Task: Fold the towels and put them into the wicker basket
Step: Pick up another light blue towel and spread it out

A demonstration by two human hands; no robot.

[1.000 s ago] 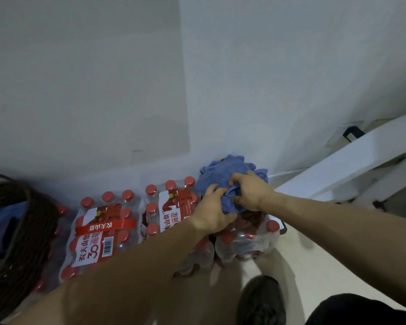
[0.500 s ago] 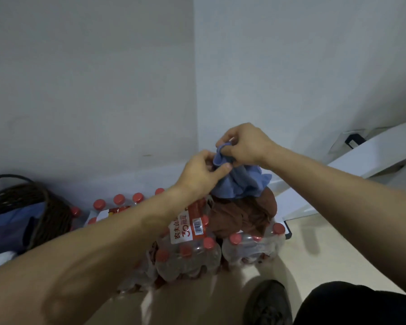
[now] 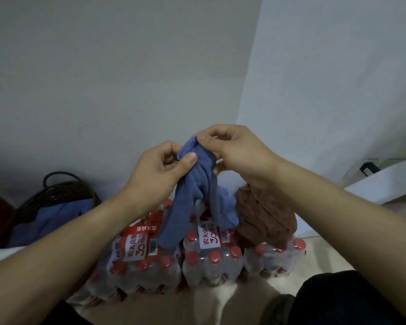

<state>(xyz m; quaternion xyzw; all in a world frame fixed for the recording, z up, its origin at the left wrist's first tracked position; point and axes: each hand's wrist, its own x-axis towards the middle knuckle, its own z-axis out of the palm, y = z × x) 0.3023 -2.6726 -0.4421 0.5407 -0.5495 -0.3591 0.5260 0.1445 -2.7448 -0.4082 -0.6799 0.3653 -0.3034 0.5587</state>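
Observation:
A blue towel (image 3: pixel 192 195) hangs bunched in the air above the packs of bottles. My left hand (image 3: pixel 157 172) pinches its top edge with thumb and fingers. My right hand (image 3: pixel 234 151) grips the same top edge just to the right, the two hands close together. A brown towel (image 3: pixel 263 216) lies crumpled on the right-hand pack, partly behind my right forearm. The dark wicker basket (image 3: pixel 56 191) stands at the left against the wall, with blue cloth (image 3: pixel 54 219) inside it.
Shrink-wrapped packs of red-capped water bottles (image 3: pixel 209 261) fill the floor in front of me. A white slanted board (image 3: pixel 384 184) stands at the right by the wall corner. My dark shoe (image 3: pixel 277 308) and trouser leg are at the bottom right.
Both hands have lifted the blue towel off the pile on the bottles, up toward the camera; it now hangs lower and longer, and the brown towel beneath is uncovered.

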